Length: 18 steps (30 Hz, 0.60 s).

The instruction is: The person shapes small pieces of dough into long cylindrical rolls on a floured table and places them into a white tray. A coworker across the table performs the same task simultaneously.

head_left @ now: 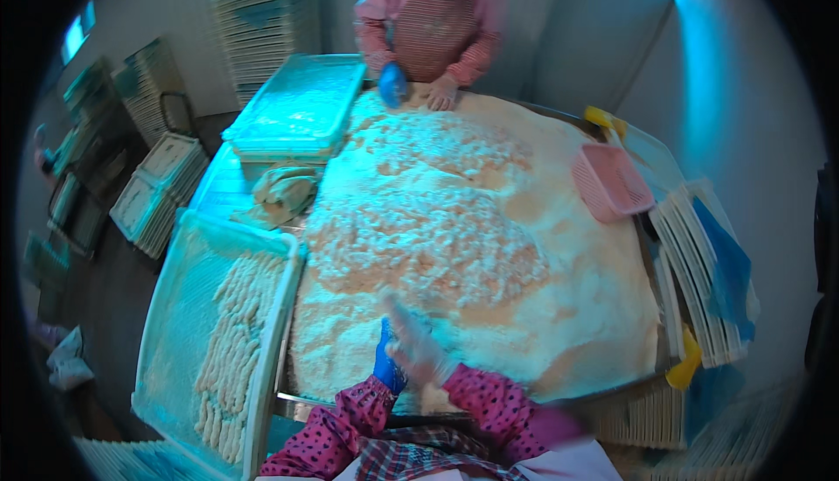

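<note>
- Because both are held low before the body, the blue-gloved left hand (389,361) and see-through-gloved right hand (418,347) are kept close together above the pale crumbs (577,324).
- The right fingers are stretched out uncurled; the left fingers are partly hidden and blurred, so whether they are closed cannot be told.
- Coated pieces (419,241) are heaped mid-bench, presumably so that they can be reached from both sides, a co-worker (434,40) being placed opposite.
- Coated strips (238,332) are laid lengthwise in the left tray (175,341), probably to prevent clumping.

Stacked trays (253,31), heaped crumbs (568,324) and an aproned worker (433,35) mark a food workshop.
</note>
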Available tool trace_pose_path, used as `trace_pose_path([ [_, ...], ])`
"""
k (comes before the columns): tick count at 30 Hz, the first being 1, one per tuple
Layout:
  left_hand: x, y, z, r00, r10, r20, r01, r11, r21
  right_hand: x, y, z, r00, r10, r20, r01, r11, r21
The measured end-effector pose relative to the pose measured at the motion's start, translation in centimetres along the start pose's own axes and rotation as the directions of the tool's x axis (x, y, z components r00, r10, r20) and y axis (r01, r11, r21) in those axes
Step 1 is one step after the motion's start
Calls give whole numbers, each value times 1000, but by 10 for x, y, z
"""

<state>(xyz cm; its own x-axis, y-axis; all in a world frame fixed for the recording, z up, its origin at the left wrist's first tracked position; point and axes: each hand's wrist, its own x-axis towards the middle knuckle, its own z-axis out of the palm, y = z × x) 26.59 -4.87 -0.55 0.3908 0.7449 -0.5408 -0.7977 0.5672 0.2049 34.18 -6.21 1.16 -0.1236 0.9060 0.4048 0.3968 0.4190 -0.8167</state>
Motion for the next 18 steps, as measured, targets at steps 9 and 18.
trace_pose_path([
  [9,-43,251,-131,864,494,98,-504,850,155,31,163,-160,953,201,-226,-302,603,-738],
  [18,-175,390,-338,683,719,-128,-267,409,873,57,158,-167,957,246,-153,-280,648,-709],
])
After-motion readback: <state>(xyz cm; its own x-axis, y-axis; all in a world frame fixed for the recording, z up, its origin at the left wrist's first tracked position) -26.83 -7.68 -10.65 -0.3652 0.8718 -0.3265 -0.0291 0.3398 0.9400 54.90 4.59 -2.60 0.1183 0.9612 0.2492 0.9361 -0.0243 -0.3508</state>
